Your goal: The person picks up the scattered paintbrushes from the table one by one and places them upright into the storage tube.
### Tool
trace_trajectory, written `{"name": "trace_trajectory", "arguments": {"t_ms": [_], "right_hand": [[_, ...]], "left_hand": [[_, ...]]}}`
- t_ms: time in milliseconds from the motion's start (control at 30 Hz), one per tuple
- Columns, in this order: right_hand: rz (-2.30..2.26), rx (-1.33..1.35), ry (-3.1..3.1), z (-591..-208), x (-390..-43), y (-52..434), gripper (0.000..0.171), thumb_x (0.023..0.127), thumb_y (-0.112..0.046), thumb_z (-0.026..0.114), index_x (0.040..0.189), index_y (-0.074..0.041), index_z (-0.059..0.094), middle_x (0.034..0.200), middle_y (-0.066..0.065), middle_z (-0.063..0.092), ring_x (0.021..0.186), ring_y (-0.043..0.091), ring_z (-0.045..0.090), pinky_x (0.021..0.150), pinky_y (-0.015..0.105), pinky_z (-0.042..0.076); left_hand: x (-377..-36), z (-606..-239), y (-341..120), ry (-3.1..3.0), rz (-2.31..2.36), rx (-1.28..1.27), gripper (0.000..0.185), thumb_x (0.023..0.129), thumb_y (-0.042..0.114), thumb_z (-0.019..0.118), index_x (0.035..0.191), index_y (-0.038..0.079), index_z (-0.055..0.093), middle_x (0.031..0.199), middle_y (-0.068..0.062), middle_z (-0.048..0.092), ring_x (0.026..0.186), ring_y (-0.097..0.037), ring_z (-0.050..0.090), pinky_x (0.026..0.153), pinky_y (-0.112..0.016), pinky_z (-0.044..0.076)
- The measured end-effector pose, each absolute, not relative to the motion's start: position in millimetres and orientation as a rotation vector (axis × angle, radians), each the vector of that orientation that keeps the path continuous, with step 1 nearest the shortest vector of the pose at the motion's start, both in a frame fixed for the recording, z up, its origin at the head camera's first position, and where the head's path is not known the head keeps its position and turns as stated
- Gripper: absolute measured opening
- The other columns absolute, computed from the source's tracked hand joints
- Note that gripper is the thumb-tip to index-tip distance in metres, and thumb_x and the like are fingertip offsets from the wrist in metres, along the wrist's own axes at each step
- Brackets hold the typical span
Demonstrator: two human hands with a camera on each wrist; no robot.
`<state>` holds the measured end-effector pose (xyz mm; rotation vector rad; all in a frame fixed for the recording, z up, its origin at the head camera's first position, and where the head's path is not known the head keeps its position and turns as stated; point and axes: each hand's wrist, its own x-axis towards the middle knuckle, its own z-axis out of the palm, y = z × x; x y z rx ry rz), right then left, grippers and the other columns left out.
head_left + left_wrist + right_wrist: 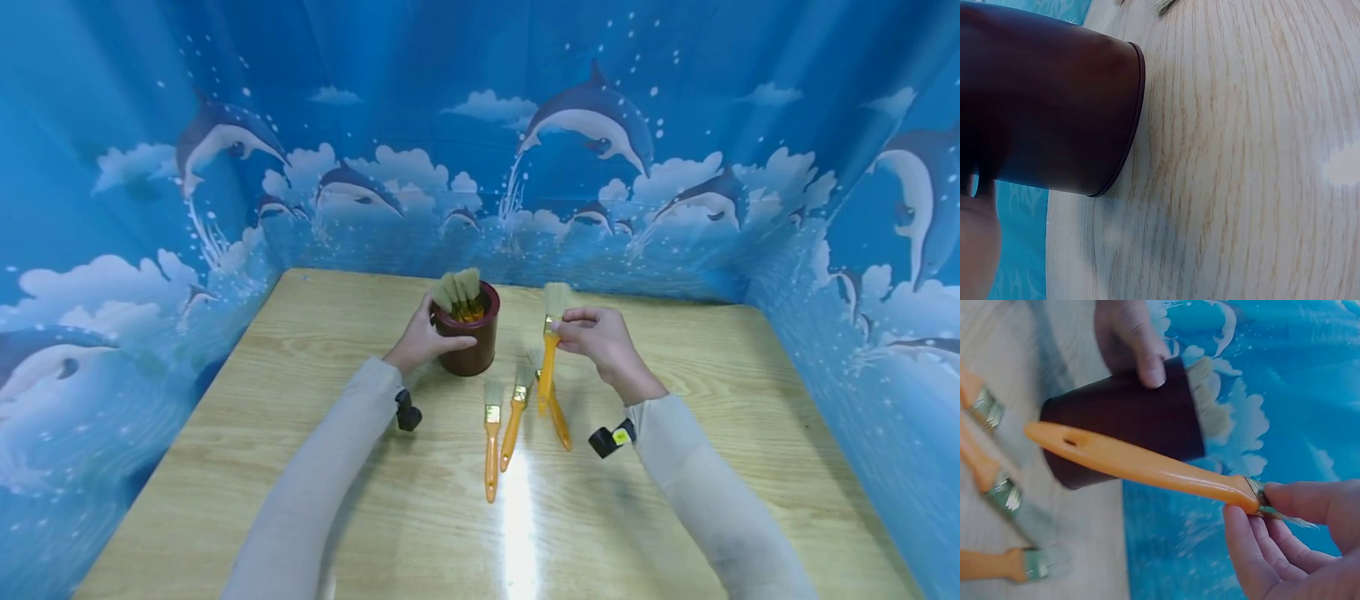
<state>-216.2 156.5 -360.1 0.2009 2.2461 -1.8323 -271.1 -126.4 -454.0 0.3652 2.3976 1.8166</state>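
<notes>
My left hand (424,342) grips a dark red-brown round pot (471,357), its thumb across the near side below the rim. Several paintbrushes stand in the pot, pale bristles (456,290) up. To the right of the pot, my right hand (602,340) pinches another paintbrush (548,371) by its metal band, bristles up and orange handle (1141,464) hanging down. In the right wrist view that handle crosses in front of the pot (1119,419). Three more paintbrushes lie on the table: one at left (492,454), one in the middle (513,429), one at right (559,421), partly behind the held brush.
Everything stands on a pale wood-grain table (360,517). A blue curtain (450,242) printed with dolphins and clouds hangs along the back and both sides. Black wrist cameras sit under the left cuff (382,379) and the right cuff (648,410).
</notes>
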Motion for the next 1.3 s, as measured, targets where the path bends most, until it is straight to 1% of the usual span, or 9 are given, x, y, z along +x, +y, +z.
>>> {"name": "trace_trajectory", "arguments": {"t_ms": [133,300,533,667,833,1033,1300], "right_hand": [[-1.903,0.143,2.262,-346,-221,145,0.034,0.093,-0.009,0.063,0.122,0.005,0.053,0.106,0.013,0.057,0.089,0.015,0.065,0.083,0.031,0.056],[-1.995,0.051,2.350,-330,-225,130,0.031,0.092,-0.010,0.064,0.118,0.005,0.056,0.104,0.013,0.061,0.087,0.016,0.066,0.080,0.028,0.056],[-2.150,-0.070,2.487,-314,-231,109,0.028,0.090,-0.014,0.067,0.113,0.002,0.061,0.105,0.015,0.065,0.094,0.021,0.065,0.082,0.029,0.056],[-2.164,-0.134,2.584,-310,-235,99,0.030,0.090,-0.016,0.069,0.112,0.002,0.063,0.106,0.015,0.065,0.096,0.021,0.064,0.084,0.030,0.055],[-2.116,-0.192,2.693,-309,-240,87,0.031,0.089,-0.021,0.070,0.112,0.000,0.065,0.107,0.014,0.066,0.098,0.020,0.063,0.087,0.030,0.053],[-2.006,-0.313,2.799,-317,-247,77,0.026,0.091,-0.021,0.068,0.109,-0.004,0.066,0.105,0.011,0.068,0.097,0.019,0.064,0.087,0.030,0.053],[-1.877,-0.392,2.899,-331,-252,66,0.023,0.092,-0.017,0.066,0.109,-0.002,0.065,0.104,0.012,0.067,0.095,0.021,0.065,0.084,0.030,0.054]], "left_hand": [[-271,-455,-127,2.403,1.815,0.367,0.111,0.071,0.038,0.086,0.153,0.034,0.011,0.157,0.002,0.020,0.144,-0.023,0.020,0.114,-0.051,0.024],[-271,-454,-127,2.398,1.816,0.361,0.111,0.070,0.039,0.086,0.153,0.032,0.011,0.157,0.001,0.020,0.143,-0.024,0.022,0.113,-0.051,0.026],[-270,-453,-127,2.410,1.804,0.358,0.111,0.070,0.039,0.085,0.153,0.033,0.011,0.157,0.002,0.020,0.143,-0.023,0.022,0.113,-0.051,0.027],[-270,-452,-127,2.413,1.802,0.349,0.111,0.070,0.038,0.086,0.153,0.031,0.012,0.156,0.001,0.023,0.143,-0.023,0.023,0.114,-0.050,0.025],[-269,-451,-125,2.409,1.796,0.340,0.111,0.071,0.038,0.086,0.153,0.030,0.012,0.155,0.000,0.024,0.142,-0.024,0.025,0.114,-0.050,0.025],[-270,-451,-125,2.399,1.808,0.357,0.108,0.074,0.034,0.084,0.154,0.029,0.011,0.156,-0.001,0.023,0.142,-0.024,0.025,0.114,-0.049,0.025],[-272,-454,-126,2.390,1.810,0.383,0.106,0.076,0.033,0.082,0.153,0.028,0.011,0.156,-0.002,0.022,0.142,-0.024,0.024,0.114,-0.050,0.025]]}}
